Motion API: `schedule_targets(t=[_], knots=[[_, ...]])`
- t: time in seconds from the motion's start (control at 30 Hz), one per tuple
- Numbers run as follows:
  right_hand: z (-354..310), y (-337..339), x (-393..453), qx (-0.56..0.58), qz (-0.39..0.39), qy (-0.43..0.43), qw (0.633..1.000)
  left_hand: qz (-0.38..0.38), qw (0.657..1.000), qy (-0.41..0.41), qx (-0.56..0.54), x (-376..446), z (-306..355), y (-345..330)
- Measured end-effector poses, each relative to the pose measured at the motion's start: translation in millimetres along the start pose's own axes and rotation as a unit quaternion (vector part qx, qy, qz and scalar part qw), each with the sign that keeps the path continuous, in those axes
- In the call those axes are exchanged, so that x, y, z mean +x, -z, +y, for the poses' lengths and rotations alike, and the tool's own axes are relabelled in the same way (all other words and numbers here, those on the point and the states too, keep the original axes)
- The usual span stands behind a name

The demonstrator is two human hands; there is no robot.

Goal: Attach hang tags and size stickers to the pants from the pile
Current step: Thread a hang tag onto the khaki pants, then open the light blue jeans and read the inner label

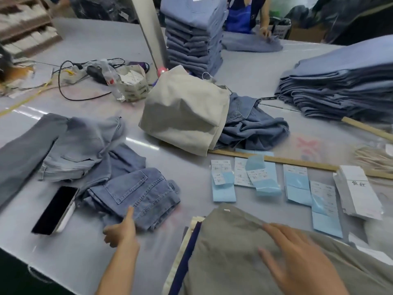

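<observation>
Furthest left on the grey table (89,258) lies a smartphone (55,209), face dark, its upper corner just beside a loose pair of blue jeans (136,194), back pocket up. Paler grey-blue jeans (70,150) sprawl beyond them. The left hand (123,231) reaches toward the blue jeans with the index finger straight and touching the denim's near edge, the other fingers loosely curled and holding nothing. The picture is blurred here, so I cannot tell whether it is pointing, nudging or about to take hold.

In the middle, a beige folded garment (182,111) leans on a crumpled denim heap (253,128); this looks like the pile to be worked through.

Nearer, the right hand (297,258) lies flat, fingers spread wide and straight, pressing on olive-grey pants (229,248) that top a small stack at the table's front edge. Beyond them, sheets of size stickers (259,177) on pale blue backing lie in a row along a wooden ruler (297,161), with a bundle of white paper tags (359,192) at the far right and tag strings (372,156) behind.

My judgement: the step in hand is smoothing the olive pair before labelling. To do it well, keep the flat palm steady so the waistband stays put, bring the left hand over to square the fabric, and read the garment's size before peeling from a sheet, since several similar sheets lie side by side and a wrong pick is easy
</observation>
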State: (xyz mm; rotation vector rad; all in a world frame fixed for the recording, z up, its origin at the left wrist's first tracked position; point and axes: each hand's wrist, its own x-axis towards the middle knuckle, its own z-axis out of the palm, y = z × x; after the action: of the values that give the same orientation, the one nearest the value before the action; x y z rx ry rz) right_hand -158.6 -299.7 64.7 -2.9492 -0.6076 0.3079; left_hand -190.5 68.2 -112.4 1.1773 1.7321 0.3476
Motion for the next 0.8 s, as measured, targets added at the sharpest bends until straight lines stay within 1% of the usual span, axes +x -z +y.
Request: schedule_targets(t=[0.03,0.07,0.13,0.17,0.2,0.23,0.27,0.3,0.33,0.37,0.4,0.43,0.5,0.53,0.57,0.6,0.63,0.67,0.7,0.73,0.77,0.8], knots=[[-19,-1,9,0.005,-0.026,0.035,0.999,-0.014,0.999,0.035,0.004,17,2,0],[-37,-10,19,0.037,-0.039,0.06,0.997,-0.037,0.999,0.036,0.003,30,5,-2],[-74,-27,36,0.117,-0.093,0.054,0.987,-0.07,0.996,0.035,-0.043,47,9,-9],[-93,-36,44,0.165,-0.105,0.046,0.98,-0.085,0.993,0.041,-0.066,51,13,-13],[-112,-45,52,0.223,-0.109,0.04,0.968,-0.106,0.99,0.04,-0.082,51,19,-18],[-132,-52,60,0.299,-0.133,0.021,0.945,-0.137,0.985,0.034,-0.1,48,26,-22],[-150,-62,67,0.411,-0.159,-0.016,0.898,-0.178,0.976,0.025,-0.125,42,34,-26],[-167,-69,76,0.546,-0.171,-0.075,0.817,-0.222,0.964,0.011,-0.146,30,43,-29],[-182,-74,86,0.663,-0.169,-0.138,0.716,-0.259,0.954,-0.012,-0.152,15,50,-30],[-194,-79,97,0.744,-0.162,-0.19,0.62,-0.295,0.944,-0.041,-0.144,-3,56,-29],[-203,-81,109,0.792,-0.14,-0.225,0.551,-0.33,0.932,-0.073,-0.132,-22,57,-27],[-208,-82,121,0.818,-0.107,-0.254,0.505,-0.36,0.92,-0.104,-0.118,-39,56,-24],[-207,-84,139,0.838,-0.046,-0.307,0.448,-0.391,0.899,-0.169,-0.102,-70,49,-14],[-204,-83,146,0.847,-0.035,-0.326,0.419,-0.396,0.892,-0.189,-0.109,-81,46,-9],[-200,-80,150,0.855,-0.036,-0.329,0.399,-0.399,0.887,-0.197,-0.123,-89,44,-4],[-194,-76,152,0.861,-0.041,-0.321,0.392,-0.407,0.882,-0.194,-0.137,-94,42,0],[-186,-73,152,0.861,-0.045,-0.308,0.402,-0.418,0.876,-0.19,-0.145,-97,39,3],[-177,-70,151,0.853,-0.037,-0.296,0.428,-0.429,0.87,-0.194,-0.148,-99,35,5],[-166,-65,150,0.836,-0.014,-0.281,0.471,-0.441,0.863,-0.201,-0.143,-100,28,6],[-154,-59,149,0.805,0.024,-0.262,0.532,-0.453,0.857,-0.206,-0.134,-102,22,7],[-144,-51,147,0.764,0.066,-0.237,0.597,-0.468,0.851,-0.195,-0.136,-105,18,7],[-137,-44,144,0.725,0.101,-0.215,0.646,-0.483,0.846,-0.16,-0.159,-106,13,7]])
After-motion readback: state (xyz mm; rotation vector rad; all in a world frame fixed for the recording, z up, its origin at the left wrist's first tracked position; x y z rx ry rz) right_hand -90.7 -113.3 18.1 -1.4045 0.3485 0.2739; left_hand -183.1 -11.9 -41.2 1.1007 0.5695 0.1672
